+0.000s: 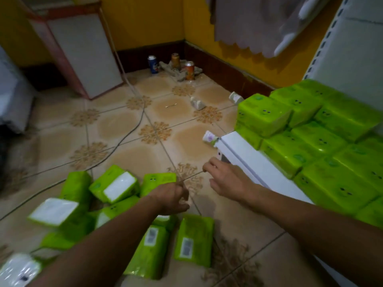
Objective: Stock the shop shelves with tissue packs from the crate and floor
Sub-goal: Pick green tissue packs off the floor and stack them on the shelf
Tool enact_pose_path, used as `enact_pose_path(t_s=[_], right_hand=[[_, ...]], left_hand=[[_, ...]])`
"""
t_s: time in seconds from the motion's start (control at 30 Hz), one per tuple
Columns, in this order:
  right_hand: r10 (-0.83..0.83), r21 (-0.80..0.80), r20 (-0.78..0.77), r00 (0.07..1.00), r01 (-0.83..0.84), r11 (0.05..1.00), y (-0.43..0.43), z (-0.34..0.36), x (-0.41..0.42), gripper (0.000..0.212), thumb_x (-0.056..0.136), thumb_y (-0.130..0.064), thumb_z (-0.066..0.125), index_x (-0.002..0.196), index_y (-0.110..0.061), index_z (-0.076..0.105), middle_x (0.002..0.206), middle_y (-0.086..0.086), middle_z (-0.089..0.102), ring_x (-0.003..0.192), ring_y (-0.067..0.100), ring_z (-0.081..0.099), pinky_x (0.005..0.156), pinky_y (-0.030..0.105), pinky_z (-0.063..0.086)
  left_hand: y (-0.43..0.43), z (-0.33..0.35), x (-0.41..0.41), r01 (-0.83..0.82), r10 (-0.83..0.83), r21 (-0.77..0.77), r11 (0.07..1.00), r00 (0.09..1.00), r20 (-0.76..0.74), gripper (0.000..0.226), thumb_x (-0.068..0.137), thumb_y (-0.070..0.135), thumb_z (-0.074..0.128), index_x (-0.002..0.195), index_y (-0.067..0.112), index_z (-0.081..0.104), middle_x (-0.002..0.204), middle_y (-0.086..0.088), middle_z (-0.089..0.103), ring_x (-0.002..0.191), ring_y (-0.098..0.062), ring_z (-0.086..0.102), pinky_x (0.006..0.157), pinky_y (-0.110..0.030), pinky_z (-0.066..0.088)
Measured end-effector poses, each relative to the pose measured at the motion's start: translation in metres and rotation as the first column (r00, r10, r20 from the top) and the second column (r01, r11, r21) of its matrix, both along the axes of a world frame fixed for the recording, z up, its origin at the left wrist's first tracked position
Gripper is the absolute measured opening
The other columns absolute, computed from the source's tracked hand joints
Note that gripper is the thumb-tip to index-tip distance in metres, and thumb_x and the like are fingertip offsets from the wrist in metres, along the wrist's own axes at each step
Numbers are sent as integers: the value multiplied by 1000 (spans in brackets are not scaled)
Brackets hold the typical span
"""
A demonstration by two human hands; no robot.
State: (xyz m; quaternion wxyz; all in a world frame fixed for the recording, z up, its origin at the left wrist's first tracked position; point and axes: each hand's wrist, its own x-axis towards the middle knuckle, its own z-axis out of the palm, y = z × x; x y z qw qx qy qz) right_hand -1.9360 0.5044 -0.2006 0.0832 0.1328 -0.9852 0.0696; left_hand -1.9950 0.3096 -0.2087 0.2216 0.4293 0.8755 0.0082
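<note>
Head view: both hands hover empty over the tiled floor [116, 125]. The left hand [172, 198], fingers loosely curled round nothing, hangs just above the scattered green tissue packs [116, 184] heaped near left, and the right hand [226, 181], fingers relaxed and apart, is beside the white shelf [248, 154] edge. On that shelf, right, stacked packs [263, 114] sit in tidy rows; three drink cans [189, 69] stand in the far corner.

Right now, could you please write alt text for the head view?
A left hand and right hand hover over green tissue packs scattered on a tiled floor; more packs fill the white shelf at right.
</note>
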Motion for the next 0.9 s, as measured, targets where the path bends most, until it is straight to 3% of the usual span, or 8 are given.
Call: enact_pose_path(t_s=[0.07, 0.13, 0.27, 0.47, 0.57, 0.67, 0.77, 0.9], right_hand=[[21, -60, 187, 982, -10, 998, -20, -20, -3, 29, 75, -13, 49, 103, -10, 51, 100, 14, 53, 81, 36, 59, 60, 42, 51], [21, -33, 366, 931, -10, 999, -31, -29, -3, 38, 82, -15, 54, 119, -12, 49, 118, 13, 50, 102, 36, 55, 80, 42, 48], [62, -22, 607, 793, -62, 998, -45, -39, -5, 49, 84, -24, 61, 130, -18, 44, 129, 12, 47, 116, 32, 49, 88, 37, 43], [105, 6, 743, 662, -163, 987, -65, -51, -14, 60, 87, -24, 60, 141, -17, 35, 136, 17, 47, 123, 33, 47, 91, 34, 41], [110, 11, 797, 594, -197, 980, -73, -60, -15, 57, 86, -22, 61, 138, -13, 41, 135, 17, 49, 120, 33, 50, 93, 32, 42], [56, 38, 826, 560, -156, 987, -73, -59, -15, 52, 88, -22, 56, 138, -12, 44, 138, 17, 48, 122, 32, 48, 96, 32, 42], [-41, 57, 838, 544, -12, 998, -68, -52, -17, 44, 93, -24, 50, 134, -9, 46, 135, 19, 48, 121, 33, 48, 87, 31, 43], [-213, 53, 845, 491, 319, 946, -48, -44, -18, 48, 95, -35, 48, 126, 1, 48, 130, 19, 51, 114, 34, 54, 73, 31, 41]], left_hand=[[-3, -2, 8, 3, -5, 60, 998, 1000, 24, 31, 88, 28, 56, 114, 11, 59, 121, -12, 55, 108, -29, 55, 85, -31, 40], [1, -5, 21, -14, 7, 99, 995, 998, 68, 31, 87, 26, 57, 111, 7, 59, 117, -16, 56, 104, -32, 57, 84, -33, 41], [11, -12, 49, -73, 52, 117, 990, 983, 177, 43, 81, 31, 50, 106, -2, 61, 112, -23, 61, 107, -35, 56, 88, -32, 39], [-4, -30, 83, -250, 349, -305, 919, 877, 330, 38, 95, 23, 45, 115, -5, 58, 118, -27, 59, 112, -38, 56, 92, -38, 44], [-19, -45, 84, -312, 586, -530, 788, 643, 493, 34, 94, 21, 50, 119, 0, 57, 100, -13, 66, 114, -27, 59, 90, -32, 48], [-24, -46, 80, -212, 713, -696, 686, 389, 583, 35, 98, 30, 37, 102, 5, 60, 77, -4, 49, 116, -29, 56, 105, -44, 38], [-19, -47, 75, -393, 730, -640, 660, 138, 669, 44, 96, 30, 31, 119, -2, 50, 77, -4, 45, 116, -32, 55, 103, -43, 38], [1, -41, 71, -758, 647, -418, 502, 8, 762, 17, 91, 27, 47, 80, 14, 47, 79, -5, 47, 68, -18, 55, 67, -31, 46]])
